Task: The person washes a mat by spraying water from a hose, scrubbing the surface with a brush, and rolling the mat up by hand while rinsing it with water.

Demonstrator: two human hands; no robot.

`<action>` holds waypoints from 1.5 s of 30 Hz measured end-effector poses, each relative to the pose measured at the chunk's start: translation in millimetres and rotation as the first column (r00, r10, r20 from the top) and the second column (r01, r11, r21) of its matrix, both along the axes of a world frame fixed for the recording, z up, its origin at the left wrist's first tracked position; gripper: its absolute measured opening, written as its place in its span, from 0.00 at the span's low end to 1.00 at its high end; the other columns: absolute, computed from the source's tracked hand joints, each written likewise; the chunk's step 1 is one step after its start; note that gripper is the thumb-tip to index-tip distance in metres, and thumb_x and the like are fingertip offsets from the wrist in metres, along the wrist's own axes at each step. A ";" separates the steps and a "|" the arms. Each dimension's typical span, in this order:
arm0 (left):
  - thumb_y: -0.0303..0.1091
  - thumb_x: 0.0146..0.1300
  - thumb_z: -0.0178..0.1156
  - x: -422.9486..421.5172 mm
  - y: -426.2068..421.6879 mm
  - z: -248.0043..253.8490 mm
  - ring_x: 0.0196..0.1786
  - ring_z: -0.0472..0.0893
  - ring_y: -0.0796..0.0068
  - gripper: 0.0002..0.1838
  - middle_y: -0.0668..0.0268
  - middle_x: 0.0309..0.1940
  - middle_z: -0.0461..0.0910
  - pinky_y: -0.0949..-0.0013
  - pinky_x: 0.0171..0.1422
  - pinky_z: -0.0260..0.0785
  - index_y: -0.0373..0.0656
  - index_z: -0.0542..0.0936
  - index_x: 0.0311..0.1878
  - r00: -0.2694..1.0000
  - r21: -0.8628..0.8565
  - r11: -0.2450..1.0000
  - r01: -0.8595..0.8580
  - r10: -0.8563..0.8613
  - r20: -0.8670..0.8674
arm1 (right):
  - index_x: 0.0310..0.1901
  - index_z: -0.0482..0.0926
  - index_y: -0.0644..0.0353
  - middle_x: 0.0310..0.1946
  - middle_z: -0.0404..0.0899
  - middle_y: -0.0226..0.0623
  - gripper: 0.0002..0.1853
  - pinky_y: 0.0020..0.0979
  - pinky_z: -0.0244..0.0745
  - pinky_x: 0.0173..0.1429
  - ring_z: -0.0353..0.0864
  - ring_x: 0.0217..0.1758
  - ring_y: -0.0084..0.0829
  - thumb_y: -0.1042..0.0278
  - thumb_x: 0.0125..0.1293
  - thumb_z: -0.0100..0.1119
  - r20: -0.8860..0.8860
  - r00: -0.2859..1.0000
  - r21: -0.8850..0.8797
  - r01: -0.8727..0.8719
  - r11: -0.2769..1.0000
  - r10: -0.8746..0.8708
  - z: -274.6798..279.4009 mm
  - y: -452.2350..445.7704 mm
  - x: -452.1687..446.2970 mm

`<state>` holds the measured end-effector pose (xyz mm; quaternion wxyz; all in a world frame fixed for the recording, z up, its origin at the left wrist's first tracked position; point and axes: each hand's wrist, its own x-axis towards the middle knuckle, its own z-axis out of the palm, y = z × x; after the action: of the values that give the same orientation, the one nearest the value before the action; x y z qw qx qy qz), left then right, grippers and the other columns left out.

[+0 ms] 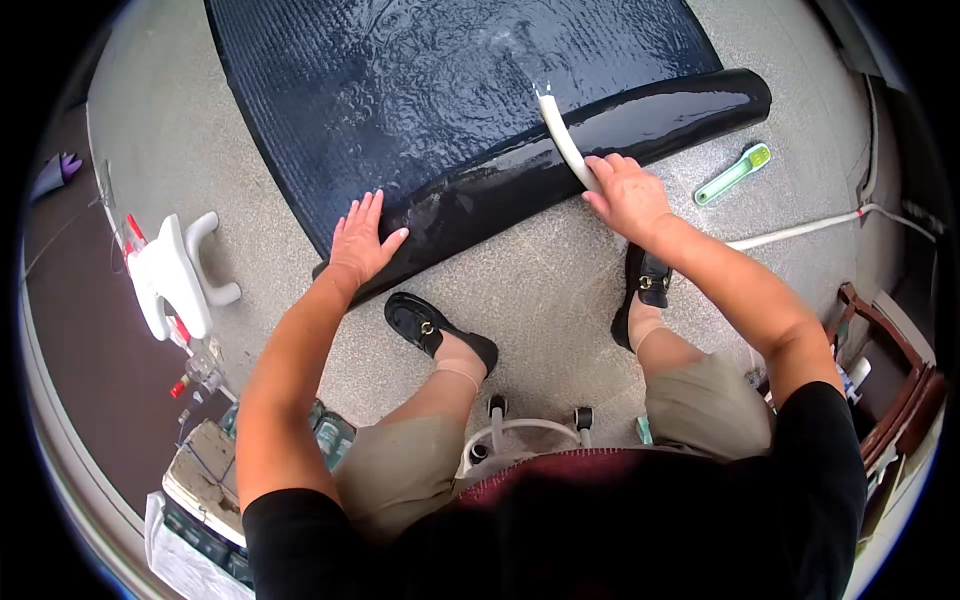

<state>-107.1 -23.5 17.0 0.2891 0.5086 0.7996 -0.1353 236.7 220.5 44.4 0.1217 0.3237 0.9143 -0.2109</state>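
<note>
Gripping a pale hose near its mouth, the right hand curls closed as water spills onto the black ribbed mat, spread wet over the floor with its near edge rolled. The left hand rests open on that edge, thumb apart. Down left, a white-sided container has contents I can't identify.

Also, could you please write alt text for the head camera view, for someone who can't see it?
Seated person's right hand aims a pale hose, water running over a dark ribbed mat, while the left hand presses its rolled edge. A green brush lies nearby.
</note>
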 end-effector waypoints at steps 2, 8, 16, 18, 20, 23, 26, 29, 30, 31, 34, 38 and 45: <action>0.50 0.62 0.63 6.0 -2.2 44.8 0.76 0.59 0.57 0.43 0.57 0.74 0.60 0.52 0.78 0.50 0.49 0.56 0.76 0.977 0.097 0.975 0.200 -0.191 -0.097 | 0.61 0.69 0.57 0.46 0.77 0.44 0.26 0.44 0.77 0.54 0.78 0.53 0.45 0.49 0.69 0.56 -0.070 0.997 0.087 0.040 0.995 -0.034 3.6 17.1 -30.8; 0.40 0.49 0.73 41.9 -86.2 51.6 0.76 0.57 0.52 0.48 0.57 0.74 0.58 0.48 0.77 0.50 0.51 0.62 0.74 0.999 0.343 0.939 0.041 -0.042 -0.004 | 0.73 0.59 0.53 0.56 0.76 0.46 0.36 0.43 0.73 0.62 0.74 0.62 0.47 0.41 0.71 0.50 0.183 0.959 0.085 0.205 0.975 -0.217 -12.4 24.1 -110.9; 0.60 0.30 0.79 56.2 -61.3 -29.5 0.77 0.54 0.50 0.59 0.57 0.73 0.58 0.35 0.75 0.45 0.56 0.66 0.71 0.979 0.538 0.840 -0.071 0.162 -0.125 | 0.58 0.72 0.54 0.47 0.83 0.49 0.20 0.46 0.73 0.59 0.80 0.53 0.51 0.50 0.74 0.46 0.031 0.863 -0.027 0.505 0.863 -0.504 -30.6 -3.7 -129.3; 0.63 0.28 0.79 54.6 -62.3 -42.7 0.76 0.55 0.50 0.59 0.57 0.72 0.58 0.34 0.74 0.45 0.56 0.67 0.70 0.972 0.592 0.805 -0.050 0.176 -0.158 | 0.56 0.74 0.55 0.45 0.83 0.49 0.20 0.46 0.73 0.58 0.80 0.52 0.52 0.50 0.74 0.46 0.027 0.879 -0.084 0.476 0.875 -0.476 -30.1 -27.5 -119.8; 0.63 0.27 0.79 51.7 -62.8 -45.6 0.76 0.55 0.50 0.60 0.57 0.72 0.59 0.34 0.74 0.45 0.56 0.67 0.70 0.973 0.617 0.786 -0.043 0.172 -0.152 | 0.51 0.76 0.58 0.43 0.84 0.50 0.21 0.46 0.73 0.57 0.81 0.51 0.53 0.48 0.74 0.46 0.073 0.910 -0.161 0.415 0.895 -0.409 -19.7 -53.0 -115.2; 0.62 0.26 0.79 53.2 -64.7 -46.9 0.76 0.55 0.49 0.59 0.57 0.72 0.59 0.33 0.73 0.46 0.56 0.68 0.69 0.974 0.631 0.775 -0.040 0.171 -0.148 | 0.46 0.79 0.61 0.44 0.83 0.51 0.27 0.46 0.73 0.57 0.81 0.52 0.51 0.41 0.73 0.44 0.137 0.956 -0.220 0.283 0.933 -0.258 -9.4 -88.2 -127.5; 0.62 0.27 0.79 53.7 -66.4 -51.0 0.76 0.56 0.50 0.58 0.58 0.72 0.60 0.33 0.73 0.46 0.59 0.68 0.69 0.971 0.646 0.763 -0.035 0.179 -0.159 | 0.46 0.81 0.62 0.44 0.83 0.52 0.26 0.46 0.73 0.58 0.81 0.52 0.50 0.46 0.74 0.41 0.212 0.960 -0.272 0.238 0.932 -0.184 25.2 -103.0 -165.2; 0.61 0.28 0.79 55.0 -67.1 -51.0 0.76 0.56 0.50 0.57 0.58 0.72 0.60 0.33 0.73 0.46 0.58 0.69 0.69 0.972 0.655 0.755 -0.030 0.174 -0.155 | 0.46 0.84 0.63 0.47 0.83 0.53 0.26 0.44 0.74 0.60 0.82 0.53 0.49 0.51 0.71 0.40 0.239 0.961 -0.331 0.218 0.918 -0.141 49.7 -118.8 -200.3; 0.61 0.28 0.78 56.1 -65.9 -48.5 0.75 0.56 0.50 0.56 0.58 0.71 0.61 0.33 0.73 0.46 0.58 0.70 0.68 0.971 0.652 0.757 -0.047 0.187 -0.147 | 0.45 0.84 0.64 0.47 0.82 0.55 0.26 0.44 0.73 0.61 0.81 0.53 0.50 0.51 0.71 0.40 0.210 0.969 -0.350 0.199 0.915 -0.130 52.6 -125.2 -208.7; 0.61 0.28 0.78 56.2 -64.4 -47.1 0.75 0.57 0.50 0.56 0.58 0.71 0.61 0.33 0.73 0.46 0.58 0.70 0.68 0.969 0.650 0.757 -0.065 0.203 -0.139 | 0.43 0.84 0.65 0.47 0.81 0.57 0.27 0.45 0.73 0.61 0.81 0.53 0.51 0.51 0.70 0.39 0.178 0.977 -0.367 0.176 0.913 -0.117 56.0 -130.5 -216.0; 0.61 0.28 0.79 53.9 -65.6 -48.6 0.75 0.57 0.50 0.55 0.57 0.71 0.61 0.33 0.73 0.46 0.57 0.71 0.67 0.971 0.656 0.753 -0.048 0.189 -0.146 | 0.45 0.85 0.65 0.48 0.82 0.54 0.26 0.42 0.74 0.62 0.82 0.55 0.47 0.54 0.70 0.38 0.224 0.963 -0.365 0.227 0.903 -0.151 60.5 -133.2 -231.9; 0.61 0.28 0.79 52.7 -67.2 -48.9 0.76 0.56 0.49 0.57 0.56 0.72 0.60 0.33 0.73 0.47 0.55 0.69 0.68 0.973 0.652 0.757 -0.042 0.178 -0.144 | 0.47 0.84 0.67 0.50 0.81 0.55 0.26 0.42 0.73 0.62 0.81 0.56 0.49 0.54 0.68 0.40 0.325 0.878 -0.326 0.453 0.830 -0.352 35.9 -94.2 -221.9; 0.57 0.32 0.79 54.8 -64.1 -35.4 0.77 0.53 0.48 0.58 0.53 0.74 0.57 0.33 0.74 0.44 0.52 0.65 0.71 0.978 0.576 0.814 -0.074 0.172 -0.118 | 0.44 0.84 0.62 0.44 0.83 0.54 0.25 0.46 0.74 0.58 0.82 0.51 0.52 0.53 0.68 0.39 0.114 0.868 -0.034 0.490 0.871 -0.484 14.3 -30.0 -181.0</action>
<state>-52.4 -87.6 -18.4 0.0655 0.5059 0.8557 0.0868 55.8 190.5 58.7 0.1210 0.5501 0.7888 -0.2461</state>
